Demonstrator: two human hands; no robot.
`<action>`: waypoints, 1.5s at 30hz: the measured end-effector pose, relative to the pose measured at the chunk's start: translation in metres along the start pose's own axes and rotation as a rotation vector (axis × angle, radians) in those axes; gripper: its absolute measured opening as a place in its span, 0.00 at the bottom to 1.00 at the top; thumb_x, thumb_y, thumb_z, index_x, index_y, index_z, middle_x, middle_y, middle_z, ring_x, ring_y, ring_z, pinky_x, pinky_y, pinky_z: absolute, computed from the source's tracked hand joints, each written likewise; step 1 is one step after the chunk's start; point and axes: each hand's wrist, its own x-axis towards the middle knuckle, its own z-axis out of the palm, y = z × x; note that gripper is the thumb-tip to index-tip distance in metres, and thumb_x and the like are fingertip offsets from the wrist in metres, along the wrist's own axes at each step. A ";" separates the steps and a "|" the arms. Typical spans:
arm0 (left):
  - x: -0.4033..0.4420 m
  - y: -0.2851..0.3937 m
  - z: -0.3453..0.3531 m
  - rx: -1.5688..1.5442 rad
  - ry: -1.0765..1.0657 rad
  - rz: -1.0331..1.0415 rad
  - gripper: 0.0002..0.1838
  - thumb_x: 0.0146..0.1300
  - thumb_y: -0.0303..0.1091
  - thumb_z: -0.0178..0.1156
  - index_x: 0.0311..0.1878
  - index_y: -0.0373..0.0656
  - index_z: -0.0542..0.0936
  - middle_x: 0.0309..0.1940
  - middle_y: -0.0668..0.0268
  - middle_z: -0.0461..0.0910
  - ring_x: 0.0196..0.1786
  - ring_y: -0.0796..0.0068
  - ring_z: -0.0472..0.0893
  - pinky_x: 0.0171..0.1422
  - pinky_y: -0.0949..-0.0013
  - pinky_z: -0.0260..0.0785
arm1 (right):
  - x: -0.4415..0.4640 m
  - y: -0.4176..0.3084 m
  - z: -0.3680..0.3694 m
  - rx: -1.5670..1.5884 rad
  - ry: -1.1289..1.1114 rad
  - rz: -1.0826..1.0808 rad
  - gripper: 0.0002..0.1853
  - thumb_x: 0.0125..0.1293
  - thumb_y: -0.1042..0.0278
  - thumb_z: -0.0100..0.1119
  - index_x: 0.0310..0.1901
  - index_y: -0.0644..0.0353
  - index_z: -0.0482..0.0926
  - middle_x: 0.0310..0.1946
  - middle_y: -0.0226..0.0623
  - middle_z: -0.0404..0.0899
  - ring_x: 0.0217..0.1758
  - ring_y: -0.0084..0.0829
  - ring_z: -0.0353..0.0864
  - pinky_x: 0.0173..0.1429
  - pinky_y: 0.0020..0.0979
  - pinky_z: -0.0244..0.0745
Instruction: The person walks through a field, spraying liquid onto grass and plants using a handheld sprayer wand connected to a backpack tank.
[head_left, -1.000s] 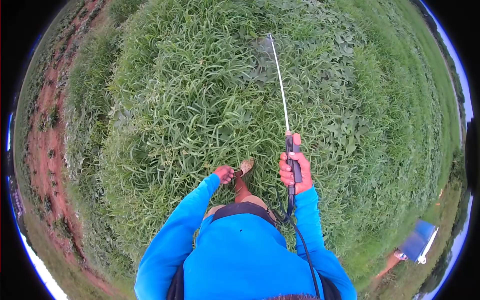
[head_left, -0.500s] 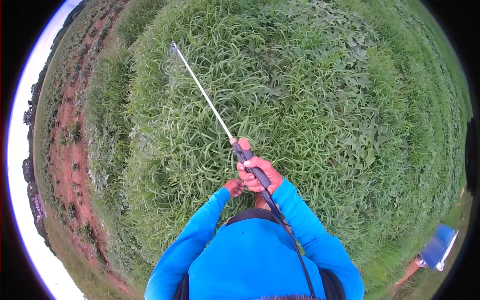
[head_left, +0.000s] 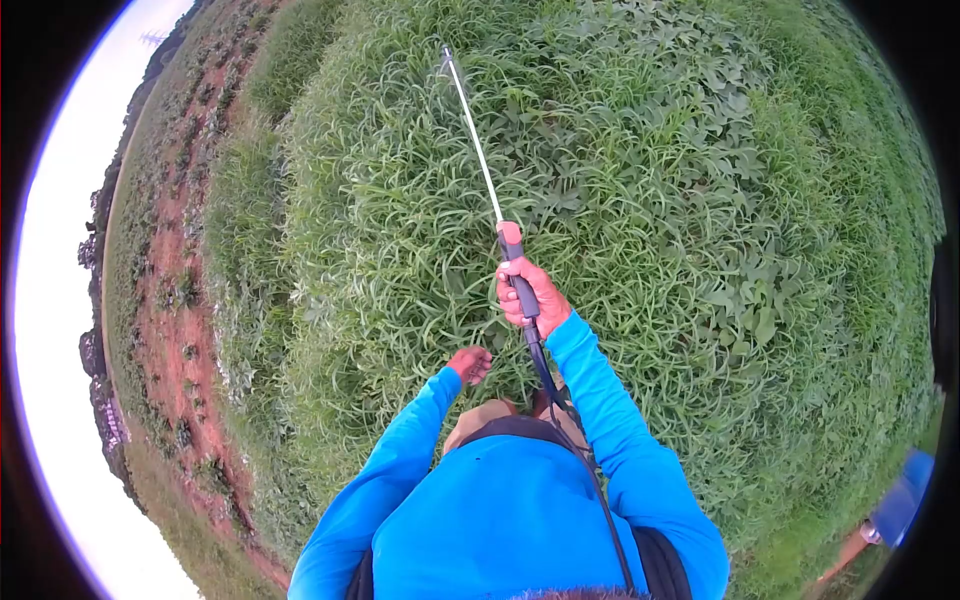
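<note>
My right hand [head_left: 540,295] is wrapped round the dark handle of a sprayer wand [head_left: 478,150], thumb lying along its top. The wand's thin pale tube slants up and slightly left, its nozzle tip [head_left: 447,52] over the grass, with what looks like a faint mist around it. A dark hose [head_left: 600,490] runs from the handle down along my body. My left hand [head_left: 471,365] hangs lower and to the left, apart from the wand, its fingers curled with nothing visible in them.
Tall grass [head_left: 400,210] and broad-leaved plants [head_left: 735,310] grow thickly around me. To the left lies a strip of red soil [head_left: 178,340] with small plants. A blue object [head_left: 903,498] stands at the lower right edge. Dark straps [head_left: 660,565] cross my shoulders.
My right hand has moved the wand forward and swung its tip to the right. The left hand has stayed close to its place, now farther from the handle.
</note>
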 end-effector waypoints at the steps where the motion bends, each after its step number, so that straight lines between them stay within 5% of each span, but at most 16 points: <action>1: 0.000 0.004 0.004 0.015 -0.010 0.016 0.12 0.61 0.43 0.48 0.38 0.46 0.73 0.27 0.70 0.73 0.23 0.76 0.71 0.26 0.70 0.65 | -0.001 -0.003 -0.010 0.021 0.042 -0.036 0.11 0.59 0.58 0.57 0.30 0.53 0.67 0.16 0.24 0.64 0.12 0.15 0.60 0.12 0.19 0.56; 9: -0.003 0.032 0.037 0.167 -0.117 0.200 0.16 0.63 0.48 0.47 0.42 0.47 0.75 0.34 0.70 0.77 0.29 0.77 0.74 0.34 0.70 0.68 | -0.044 -0.002 -0.055 -0.181 0.452 -0.297 0.17 0.54 0.54 0.62 0.33 0.55 0.69 0.16 0.26 0.65 0.10 0.17 0.60 0.11 0.20 0.56; 13: -0.019 0.062 0.072 0.186 -0.078 0.101 0.14 0.62 0.45 0.49 0.40 0.46 0.75 0.30 0.68 0.77 0.28 0.76 0.76 0.34 0.71 0.70 | -0.070 0.004 -0.062 -0.314 0.653 -0.428 0.16 0.54 0.56 0.62 0.34 0.56 0.68 0.16 0.28 0.66 0.10 0.18 0.61 0.10 0.22 0.57; 27: 0.003 0.100 0.095 0.371 -0.161 0.176 0.15 0.65 0.48 0.47 0.39 0.47 0.76 0.30 0.71 0.77 0.26 0.78 0.75 0.31 0.72 0.68 | -0.119 -0.064 -0.074 -0.308 0.852 -0.926 0.16 0.55 0.54 0.62 0.32 0.55 0.69 0.16 0.27 0.66 0.10 0.20 0.62 0.12 0.23 0.57; 30: 0.023 0.109 0.095 0.363 -0.192 0.181 0.15 0.64 0.47 0.47 0.39 0.46 0.75 0.30 0.70 0.77 0.26 0.77 0.75 0.30 0.72 0.68 | -0.122 -0.072 -0.067 -0.203 0.821 -0.870 0.15 0.54 0.56 0.62 0.30 0.58 0.71 0.17 0.26 0.67 0.15 0.19 0.65 0.17 0.23 0.59; 37: 0.076 0.150 0.117 0.330 -0.324 0.159 0.14 0.65 0.46 0.49 0.40 0.46 0.75 0.29 0.71 0.76 0.25 0.79 0.75 0.29 0.73 0.68 | -0.102 -0.108 -0.067 -0.096 0.595 -0.624 0.09 0.61 0.60 0.55 0.32 0.53 0.67 0.15 0.24 0.63 0.10 0.16 0.58 0.11 0.20 0.54; 43: 0.129 0.209 0.126 0.248 -0.292 0.059 0.11 0.63 0.42 0.49 0.38 0.46 0.74 0.27 0.71 0.76 0.22 0.78 0.75 0.23 0.72 0.67 | -0.070 -0.164 -0.039 0.022 0.341 -0.218 0.10 0.61 0.59 0.56 0.33 0.54 0.67 0.18 0.25 0.63 0.12 0.16 0.58 0.12 0.20 0.54; 45: 0.160 0.221 0.119 0.183 -0.448 0.116 0.15 0.61 0.50 0.50 0.39 0.50 0.75 0.27 0.71 0.74 0.24 0.78 0.73 0.30 0.70 0.65 | -0.055 -0.185 -0.032 0.021 0.273 -0.128 0.10 0.62 0.58 0.54 0.34 0.54 0.67 0.18 0.25 0.62 0.13 0.15 0.58 0.13 0.19 0.56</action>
